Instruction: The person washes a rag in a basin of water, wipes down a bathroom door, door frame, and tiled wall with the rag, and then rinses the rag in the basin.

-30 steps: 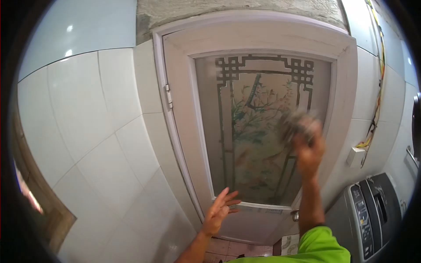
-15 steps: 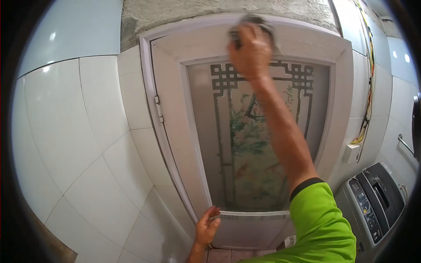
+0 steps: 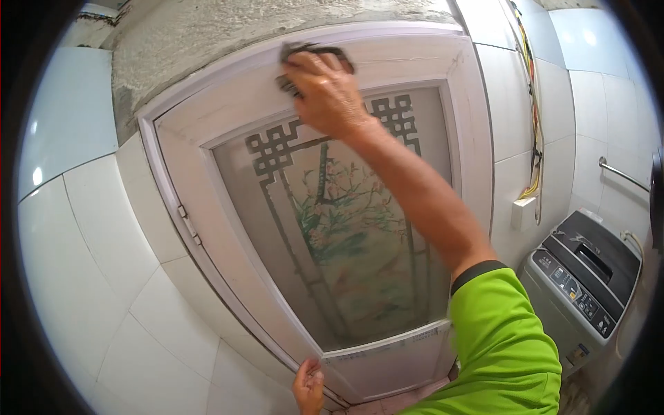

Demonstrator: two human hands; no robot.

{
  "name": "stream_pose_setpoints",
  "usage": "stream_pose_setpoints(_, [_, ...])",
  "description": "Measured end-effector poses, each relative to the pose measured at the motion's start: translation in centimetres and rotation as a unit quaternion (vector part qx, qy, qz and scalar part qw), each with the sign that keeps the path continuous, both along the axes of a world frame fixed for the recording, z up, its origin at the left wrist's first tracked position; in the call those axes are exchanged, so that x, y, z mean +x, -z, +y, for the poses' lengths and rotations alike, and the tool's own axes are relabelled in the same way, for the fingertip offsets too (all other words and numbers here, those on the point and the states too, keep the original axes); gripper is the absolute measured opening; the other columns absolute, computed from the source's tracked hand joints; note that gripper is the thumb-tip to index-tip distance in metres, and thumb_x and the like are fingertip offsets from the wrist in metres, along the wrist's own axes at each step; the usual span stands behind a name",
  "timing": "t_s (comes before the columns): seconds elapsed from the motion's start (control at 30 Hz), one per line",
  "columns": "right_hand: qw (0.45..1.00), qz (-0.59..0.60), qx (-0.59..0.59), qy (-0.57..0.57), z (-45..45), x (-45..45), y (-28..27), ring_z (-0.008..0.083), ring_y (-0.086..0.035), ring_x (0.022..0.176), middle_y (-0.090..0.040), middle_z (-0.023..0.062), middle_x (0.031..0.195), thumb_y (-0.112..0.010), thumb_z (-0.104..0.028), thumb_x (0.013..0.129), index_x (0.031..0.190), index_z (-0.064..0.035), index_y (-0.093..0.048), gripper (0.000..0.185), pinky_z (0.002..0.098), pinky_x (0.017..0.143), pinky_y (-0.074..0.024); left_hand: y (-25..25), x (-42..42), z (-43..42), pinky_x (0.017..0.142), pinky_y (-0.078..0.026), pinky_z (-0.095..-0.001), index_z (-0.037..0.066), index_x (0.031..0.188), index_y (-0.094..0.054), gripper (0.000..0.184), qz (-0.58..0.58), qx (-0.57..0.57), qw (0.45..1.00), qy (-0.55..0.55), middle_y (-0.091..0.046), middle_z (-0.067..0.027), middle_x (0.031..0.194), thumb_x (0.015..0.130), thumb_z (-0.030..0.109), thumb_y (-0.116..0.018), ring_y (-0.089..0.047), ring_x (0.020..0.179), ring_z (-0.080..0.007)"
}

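Up from the glass panel to the top rail of the door the dark cloth has been carried, and there it is now, pressed above the panel's upper edge, roughly midway along the rail! It is gripped by the right hand, the fingers closed over it and its crumpled edges left showing around the knuckles; some blur is seen on both. Down at the panel's lower hinge-side corner, the left hand is held partly open, fingers loosely bent, fingertips right by the white moulding; whether the moulding is touched cannot be told. Across the glass, plants and a dark lattice border are shown, the upper part crossed by the outstretched right arm in its green sleeve. Along the hinge-side edge, a metal hinge is seen on the frame. Beyond the opposite edge, yellow and red wires are strung down the tiled wall to a white box, with a washing machine placed below, near the door.
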State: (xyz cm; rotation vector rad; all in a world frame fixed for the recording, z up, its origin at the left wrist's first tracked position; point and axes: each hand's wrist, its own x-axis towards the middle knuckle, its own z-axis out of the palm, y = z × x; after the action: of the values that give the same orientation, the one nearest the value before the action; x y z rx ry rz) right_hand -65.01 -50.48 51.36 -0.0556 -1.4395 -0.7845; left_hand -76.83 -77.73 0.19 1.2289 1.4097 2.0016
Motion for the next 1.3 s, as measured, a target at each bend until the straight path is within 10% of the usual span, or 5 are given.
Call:
stream_pose_setpoints(0.37, [0.945,0.263,-0.125,0.148,11.4,21.4,-0.7,0.0361,-0.053,0.117,-0.056,0.0123,0.133,-0.063,-0.024,0.085,0.126,-0.0145,-0.064,0.042,0.043,0.104,-0.0411,5.1,-3.0,-10.2,0.097,-0.047,-0.0373,-0.005,0.135,-0.052,0.05,-0.082,-0.177,0.976,-0.102,-0.06,-0.0189,0.128,0.099,0.031,-0.055,-0.062,0.11,-0.0281])
stream_pose_setpoints(0.83, [0.959,0.224,-0.16,0.072,11.6,26.0,12.0,0.034,-0.052,0.123,-0.057,0.0192,0.128,-0.062,-0.012,0.085,0.125,-0.0031,-0.061,0.041,0.0401,0.107,-0.0386,9.9,-2.5,-2.3,0.095,-0.049,-0.034,-0.004,0.133,-0.053,0.044,-0.038,-0.131,0.991,0.004,-0.064,-0.0158,0.122,0.098,0.022,-0.06,-0.062,0.11,-0.0231])
stream_pose_setpoints(1.07, [0.954,0.242,-0.172,0.031,16.0,30.1,5.7,0.0343,-0.055,0.12,-0.059,0.0197,0.126,-0.061,-0.014,0.086,0.12,0.003,-0.061,0.038,0.0397,0.105,-0.0419,-2.6,6.5,-3.7,0.092,-0.05,-0.0336,-0.004,0.131,-0.054,0.044,-0.076,-0.212,0.974,-0.014,-0.065,-0.0149,0.122,0.096,0.022,-0.062,-0.063,0.107,-0.0223])
stream_pose_setpoints(1.17, [0.967,0.225,-0.11,0.054,18.1,31.8,0.6,0.0354,-0.055,0.119,-0.061,0.0199,0.123,-0.062,-0.017,0.086,0.117,0.0006,-0.063,0.036,0.041,0.103,-0.0431,8.3,3.1,-0.7,0.09,-0.05,-0.0336,-0.003,0.129,-0.056,0.043,-0.094,-0.182,0.978,-0.042,-0.065,-0.0138,0.122,0.096,0.024,-0.062,-0.064,0.105,-0.0212])
stream_pose_setpoints(1.3, [0.978,0.176,-0.099,0.055,18.7,34.0,-6.0,0.0379,-0.058,0.11,-0.064,0.0194,0.115,-0.059,-0.021,0.086,0.112,-0.0079,-0.067,0.03,0.0433,0.097,-0.0463,8.0,6.5,3.2,0.089,-0.051,-0.0334,-0.002,0.131,-0.055,0.044,-0.108,-0.17,0.979,-0.039,-0.065,-0.0138,0.122,0.096,0.025,-0.062,-0.064,0.105,-0.0214])
